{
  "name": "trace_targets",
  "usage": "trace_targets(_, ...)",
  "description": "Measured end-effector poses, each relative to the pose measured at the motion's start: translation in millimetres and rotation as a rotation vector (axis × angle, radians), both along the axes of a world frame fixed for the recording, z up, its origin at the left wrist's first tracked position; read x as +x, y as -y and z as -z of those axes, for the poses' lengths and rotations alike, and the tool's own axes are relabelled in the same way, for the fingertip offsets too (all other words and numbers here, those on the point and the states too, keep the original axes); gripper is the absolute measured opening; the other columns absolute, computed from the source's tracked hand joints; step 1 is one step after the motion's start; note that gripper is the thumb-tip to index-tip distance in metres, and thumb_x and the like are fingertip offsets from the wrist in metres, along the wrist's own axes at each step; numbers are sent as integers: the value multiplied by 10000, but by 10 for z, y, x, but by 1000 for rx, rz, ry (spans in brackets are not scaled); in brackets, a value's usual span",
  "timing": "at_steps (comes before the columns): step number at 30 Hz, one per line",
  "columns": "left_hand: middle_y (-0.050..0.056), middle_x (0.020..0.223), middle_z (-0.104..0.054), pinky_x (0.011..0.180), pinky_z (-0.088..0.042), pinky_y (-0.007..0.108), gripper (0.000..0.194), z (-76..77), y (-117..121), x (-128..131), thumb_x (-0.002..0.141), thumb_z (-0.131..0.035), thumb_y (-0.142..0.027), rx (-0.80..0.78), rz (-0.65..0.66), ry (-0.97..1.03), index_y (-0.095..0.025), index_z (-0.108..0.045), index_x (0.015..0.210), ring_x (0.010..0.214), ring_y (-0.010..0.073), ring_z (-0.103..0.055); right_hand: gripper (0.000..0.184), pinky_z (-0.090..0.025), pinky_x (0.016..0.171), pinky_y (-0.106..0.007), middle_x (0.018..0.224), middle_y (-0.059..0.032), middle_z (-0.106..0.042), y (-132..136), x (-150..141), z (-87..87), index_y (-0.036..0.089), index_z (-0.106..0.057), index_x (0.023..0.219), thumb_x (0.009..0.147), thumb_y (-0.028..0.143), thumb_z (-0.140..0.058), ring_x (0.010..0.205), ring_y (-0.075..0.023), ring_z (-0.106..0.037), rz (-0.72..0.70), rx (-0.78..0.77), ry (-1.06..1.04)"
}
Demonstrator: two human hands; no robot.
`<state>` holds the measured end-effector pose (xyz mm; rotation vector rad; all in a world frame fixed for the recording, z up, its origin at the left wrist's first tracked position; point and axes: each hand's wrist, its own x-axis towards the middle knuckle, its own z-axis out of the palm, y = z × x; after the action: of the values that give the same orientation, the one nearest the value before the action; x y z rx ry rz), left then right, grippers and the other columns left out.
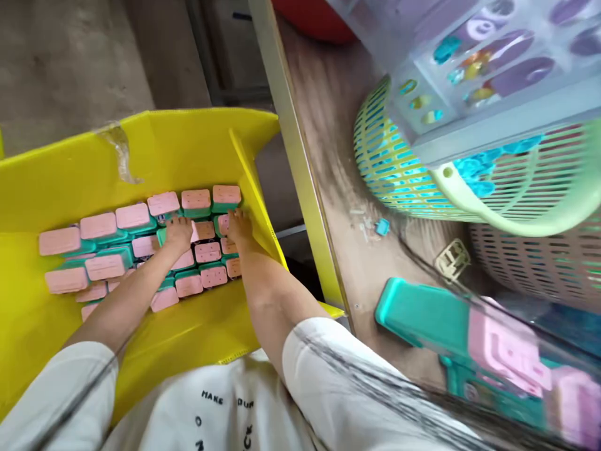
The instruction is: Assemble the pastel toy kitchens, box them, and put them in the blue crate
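Note:
Inside a yellow corrugated-plastic box (188, 141) stand rows of pink-and-green plastic toy pieces (99, 225), pink ends up. My left hand (178, 233) reaches down into the middle of the rows, its fingers curled over one such piece, with green showing at its left and pink at its right. Near the right wall of the box, my right hand (240, 227) grips another pink-and-green toy piece (222, 224) from its right side. The fingertips of both hands are partly hidden among the pieces.
To the right is a wooden table (323, 144). On it are a light green basket (375, 150) holding blue parts, a pale purple crate (469, 134), a pink basket (530, 257) and more teal-and-pink toy pieces (422, 310). Small plastic scraps (382, 227) lie between them.

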<state>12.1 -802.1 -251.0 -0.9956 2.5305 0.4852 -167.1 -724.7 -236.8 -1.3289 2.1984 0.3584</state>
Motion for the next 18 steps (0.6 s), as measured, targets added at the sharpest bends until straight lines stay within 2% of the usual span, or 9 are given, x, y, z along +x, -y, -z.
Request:
trace_targets(2,260,1375,-568,1072,-391,575,526,31,-85,-252,949,-495,-111,-13,14,-30,18,-449,1457,1315,401,-443,628,-426,1152,-457,1582,-205,-456,1,-19,125,154,-383,1601,977,98,-424,1475,-314,-424,10,-5,-9)
trace_targets(4,227,1441,-546,1088,-390,581,579,113,-194,-419,963,-400,-74,-1,47,-59,-55,-396,1542,1325,384,-447,608,-396,1176,-470,1605,-184,-442,23,-9,245,164,-385,1602,996,106,-379,1506,-308,-383,7,-1,-14)
trace_targets(6,218,1517,-508,1124,-377,585,631,232,-301,-497,954,-349,-41,30,81,-66,-75,-363,1584,1344,370,-459,602,-362,1200,-498,1607,-178,-444,37,-4,346,161,-398,1595,994,121,-395,1532,-318,-342,-6,6,-23)
trace_targets(9,251,1603,-421,1200,-298,598,671,417,-406,-499,911,-338,12,67,111,-56,-9,-360,1581,1453,366,-398,657,-302,1238,-509,1601,-150,-457,19,-39,448,188,-391,1604,955,159,-494,1551,-326,-310,-43,8,-41)
trace_targets(11,251,1641,-367,1223,-242,625,702,507,-427,-477,891,-328,35,77,122,-55,0,-336,1591,1508,366,-339,657,-299,1235,-507,1568,-145,-495,-2,-73,485,199,-404,1598,950,174,-505,1534,-324,-339,-67,5,-56)
trace_targets(13,232,1663,-340,1229,-217,636,719,564,-426,-461,884,-322,44,84,132,-58,-15,-328,1600,1528,362,-310,593,-332,1201,-510,1500,-169,-553,-10,-96,502,185,-433,1578,986,169,-436,1480,-323,-409,-85,-2,-78)
trace_targets(18,233,1648,-369,1246,-211,605,705,608,-441,-446,898,-355,35,92,87,-64,-35,-339,1600,1545,343,-291,480,-419,1088,-524,1346,-209,-642,54,-54,481,125,-604,1385,1015,113,-300,1307,-337,-543,-166,-11,-99)
